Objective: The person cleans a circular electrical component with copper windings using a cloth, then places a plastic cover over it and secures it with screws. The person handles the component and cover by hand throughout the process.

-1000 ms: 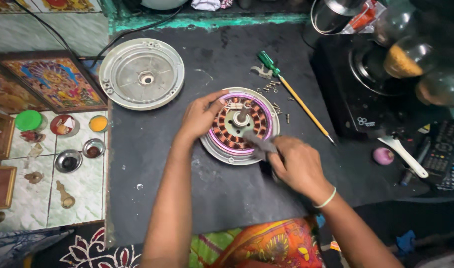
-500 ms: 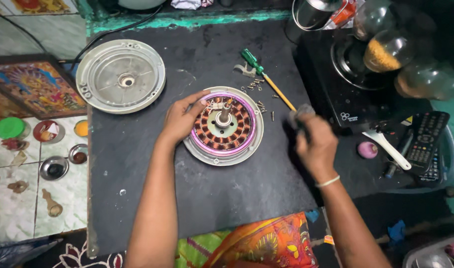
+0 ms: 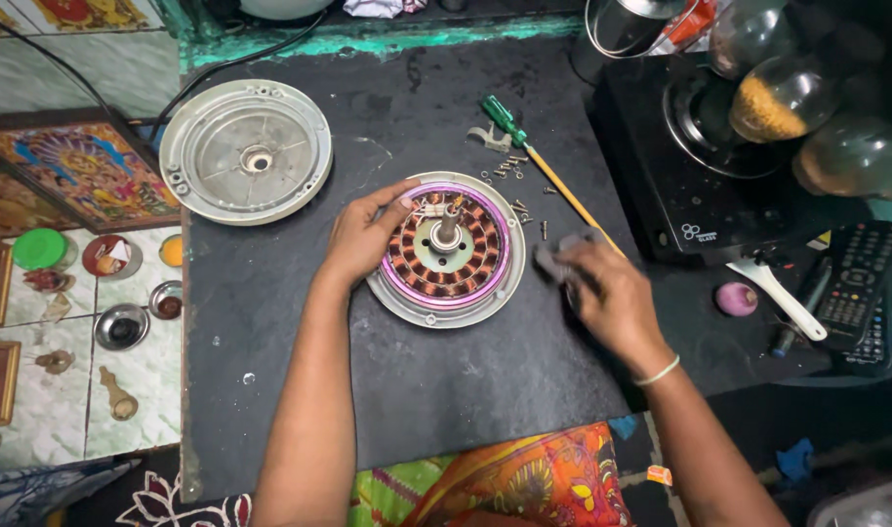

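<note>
An opened fan motor (image 3: 448,249) lies in the middle of a dark slab (image 3: 417,390): copper windings, a purple ring, a centre shaft, all in a pale metal base. My left hand (image 3: 365,232) grips its left rim. My right hand (image 3: 607,293), just right of the motor, is shut on a grey tool (image 3: 563,256) held low over the slab. A green-handled screwdriver (image 3: 534,161) and several loose screws (image 3: 514,181) lie behind the motor.
The round metal motor cover (image 3: 246,151) rests at the slab's back left. A black induction cooktop (image 3: 719,185) with glass jars (image 3: 778,98) stands at right, with a remote control (image 3: 861,283), a white tool (image 3: 778,293) and an onion (image 3: 736,298). Small bowls (image 3: 124,327) and framed pictures (image 3: 60,171) sit left.
My right hand lifted the grey tool off the motor, swung it right toward the cooktop, then came back down beside the motor. My left hand stayed on the rim.
</note>
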